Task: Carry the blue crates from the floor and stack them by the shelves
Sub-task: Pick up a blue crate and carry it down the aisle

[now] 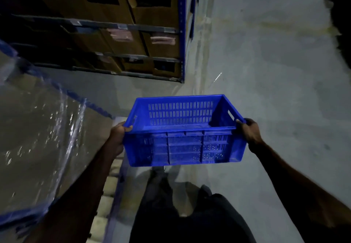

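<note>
Head view. The blue crate (182, 130) is held by 2 hands, 1 at each short end. The left hand (118, 135) is curled round the left end rim, thumb over the top edge; the right hand (250, 131) grips the right end rim just by the handle slot. Both grips are closed on the rim. The crate is carried clear of the floor (266, 72), roughly level, in front of the body. Its long axis runs left to right, across the line of travel. The interior is seen through the open top: nothing is visible inside, only slotted walls. The shelves (180, 34) stand ahead and to the left, loaded with cardboard boxes (161, 15); the left hand is the nearer to them. A plastic-wrapped load (38, 138) lies close on the left. No stack of crates is in view, so the set-down spot cannot be told. Judgement: carry stage; the next move calls for travel forward and leftward.
</note>
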A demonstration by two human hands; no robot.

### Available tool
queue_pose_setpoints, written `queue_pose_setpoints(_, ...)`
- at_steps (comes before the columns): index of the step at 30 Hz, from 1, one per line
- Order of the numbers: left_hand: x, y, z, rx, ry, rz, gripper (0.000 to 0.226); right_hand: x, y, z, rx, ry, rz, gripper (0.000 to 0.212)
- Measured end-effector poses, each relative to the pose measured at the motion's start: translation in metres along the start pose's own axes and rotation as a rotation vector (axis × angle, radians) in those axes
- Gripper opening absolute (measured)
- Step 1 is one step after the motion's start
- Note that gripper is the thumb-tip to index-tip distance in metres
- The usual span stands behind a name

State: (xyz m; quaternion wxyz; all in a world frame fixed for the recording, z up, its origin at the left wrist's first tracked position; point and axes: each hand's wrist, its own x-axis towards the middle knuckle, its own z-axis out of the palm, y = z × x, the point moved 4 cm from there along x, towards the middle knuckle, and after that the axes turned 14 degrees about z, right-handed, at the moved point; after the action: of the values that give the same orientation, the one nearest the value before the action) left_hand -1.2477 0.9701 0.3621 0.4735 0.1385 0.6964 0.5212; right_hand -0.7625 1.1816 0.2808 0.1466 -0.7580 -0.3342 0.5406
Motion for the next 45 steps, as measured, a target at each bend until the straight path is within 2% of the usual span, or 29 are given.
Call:
queue_pose_setpoints(2, 0.037, -0.003, -0.005, 0.034, -0.022, -0.025, 0.030, -0.002, -0.007, 0.020, 0.002, 0.037, 0.030, 0.049)
queue_pose_setpoints(4, 0.081, -0.009, -0.013, 0.079, -0.040, -0.038, 0.036, -0.001, -0.016, 0.044, 0.024, 0.071, 0.047, 0.041)
queue_pose_setpoints(8, 0.159, -0.029, -0.019, 0.140, -0.049, -0.051, 0.031, 0.023, -0.027, 0.091, 0.043, 0.092, 0.031, 0.026)
queue_pose_setpoints(12, 0.230, -0.060, -0.017, 0.156, -0.061, -0.005, 0.026, 0.075, -0.018, 0.134, 0.065, 0.069, -0.015, 0.030)
queue_pose_setpoints(17, 0.317, -0.130, -0.010, 0.102, -0.069, 0.065, 0.036, 0.165, 0.008, 0.179, 0.085, 0.045, -0.126, 0.030)
queue_pose_setpoints(21, 0.381, -0.184, -0.003, 0.067, -0.086, 0.126, 0.035, 0.238, 0.033, 0.215, 0.088, 0.014, -0.242, 0.011)
queue_pose_setpoints(28, 0.470, -0.268, 0.007, -0.003, -0.109, 0.236, 0.046, 0.354, 0.093, 0.264, 0.101, 0.032, -0.334, 0.055)
queue_pose_setpoints(34, 0.514, -0.330, 0.008, 0.015, -0.043, 0.344, 0.064, 0.402, 0.146, 0.295, 0.114, 0.102, -0.403, 0.050)
queue_pose_setpoints(37, 0.525, -0.352, 0.007, -0.002, -0.016, 0.350, 0.066, 0.418, 0.162, 0.303, 0.108, 0.105, -0.423, 0.049)
queue_pose_setpoints(45, 0.542, -0.383, 0.002, 0.027, -0.003, 0.354, 0.070, 0.434, 0.179, 0.311, 0.128, 0.071, -0.422, 0.066)
